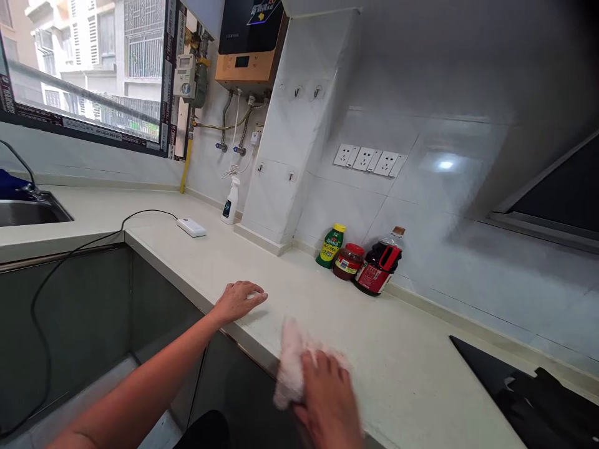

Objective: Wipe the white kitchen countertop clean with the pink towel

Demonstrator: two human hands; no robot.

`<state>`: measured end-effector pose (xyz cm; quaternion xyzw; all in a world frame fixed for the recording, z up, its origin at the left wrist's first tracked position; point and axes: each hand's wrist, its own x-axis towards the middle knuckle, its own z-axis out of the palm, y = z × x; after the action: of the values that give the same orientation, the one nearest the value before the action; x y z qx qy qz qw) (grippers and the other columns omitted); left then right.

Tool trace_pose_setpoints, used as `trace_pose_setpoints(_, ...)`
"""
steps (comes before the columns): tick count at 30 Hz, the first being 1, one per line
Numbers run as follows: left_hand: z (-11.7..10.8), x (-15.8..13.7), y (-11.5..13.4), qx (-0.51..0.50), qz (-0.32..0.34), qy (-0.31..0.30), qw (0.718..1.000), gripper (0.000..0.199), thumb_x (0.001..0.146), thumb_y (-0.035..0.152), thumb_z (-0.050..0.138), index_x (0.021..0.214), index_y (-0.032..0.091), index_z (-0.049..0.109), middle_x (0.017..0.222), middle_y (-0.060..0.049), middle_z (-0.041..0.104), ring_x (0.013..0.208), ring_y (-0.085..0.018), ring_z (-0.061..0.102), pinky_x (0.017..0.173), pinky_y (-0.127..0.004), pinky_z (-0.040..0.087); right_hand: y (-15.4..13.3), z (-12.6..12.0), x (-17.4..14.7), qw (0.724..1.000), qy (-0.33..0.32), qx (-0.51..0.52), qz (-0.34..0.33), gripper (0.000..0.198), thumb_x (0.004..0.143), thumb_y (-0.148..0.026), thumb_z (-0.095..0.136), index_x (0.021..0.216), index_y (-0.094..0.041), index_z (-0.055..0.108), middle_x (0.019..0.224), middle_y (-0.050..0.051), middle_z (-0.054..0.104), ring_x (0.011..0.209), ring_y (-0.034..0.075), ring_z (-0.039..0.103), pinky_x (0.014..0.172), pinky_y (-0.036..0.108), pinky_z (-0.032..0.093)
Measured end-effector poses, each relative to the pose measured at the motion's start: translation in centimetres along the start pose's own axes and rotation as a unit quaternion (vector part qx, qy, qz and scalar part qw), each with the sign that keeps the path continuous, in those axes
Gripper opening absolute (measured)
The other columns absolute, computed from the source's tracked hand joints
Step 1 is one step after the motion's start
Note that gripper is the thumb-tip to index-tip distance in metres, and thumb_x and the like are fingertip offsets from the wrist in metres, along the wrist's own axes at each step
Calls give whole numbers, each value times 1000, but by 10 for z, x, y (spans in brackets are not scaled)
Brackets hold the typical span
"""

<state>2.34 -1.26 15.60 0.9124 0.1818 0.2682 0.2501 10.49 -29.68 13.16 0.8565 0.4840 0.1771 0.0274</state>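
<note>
A pinkish-white cloth (291, 368) lies on the pale countertop (206, 252) near its front edge, smeared by motion. My right hand (327, 393) presses down on it with the fingers over part of the cloth, and its fluffy edge shows past the fingertips. To the left, my left hand (239, 300) hovers at or rests on the counter by the front edge; I cannot tell whether it touches. Its thumb stands apart from the fingers, with nothing held.
Against the wall stand a green bottle (331, 246), a red-lidded jar (349, 262) and a dark sauce bottle (379, 265). A spray bottle (230, 202) and a white corded box (191, 227) are farther left. A black cooktop (528, 393) lies right; a sink (32, 212) is far left.
</note>
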Motion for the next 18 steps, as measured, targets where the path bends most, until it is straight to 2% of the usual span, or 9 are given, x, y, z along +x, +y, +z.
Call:
trace_pose_setpoints(3,-1,1,-2,-31,-12,4,999,49,96,61,43,110,27,76,122,-3,74,115,-25,65,103,-36,45,-57,-23,51,996,22,54,-67,67,71,-33,89,129,-15,60,119,17,61,108,36,55,96,49,47)
trace_pose_setpoints(6,-3,3,-7,-87,-42,12,995,54,94,63,42,114,25,75,119,-3,75,112,-24,67,100,-33,49,-81,-31,86,987,19,124,-104,57,85,-47,78,129,-17,58,124,14,59,110,33,55,98,52,47)
trace_pose_setpoints(9,-3,4,-12,-146,-59,22,987,59,95,66,39,115,24,75,119,-2,75,113,-25,67,101,-32,50,-77,-31,109,982,9,160,-102,47,96,-50,66,131,-20,57,132,11,56,115,29,57,99,52,50)
trace_pose_setpoints(12,-2,4,-15,-159,-48,27,986,56,96,63,39,116,25,75,128,-2,72,118,-25,65,106,-33,48,-61,-32,120,982,8,166,-91,44,98,-48,65,131,-19,58,134,10,56,115,28,58,98,52,53)
trace_pose_setpoints(18,-6,2,-4,-120,-6,18,993,39,88,45,61,117,24,75,145,-8,61,135,-26,55,117,-36,39,-43,-38,121,982,30,177,-65,42,98,-46,66,130,-19,59,132,10,58,113,28,60,96,50,55)
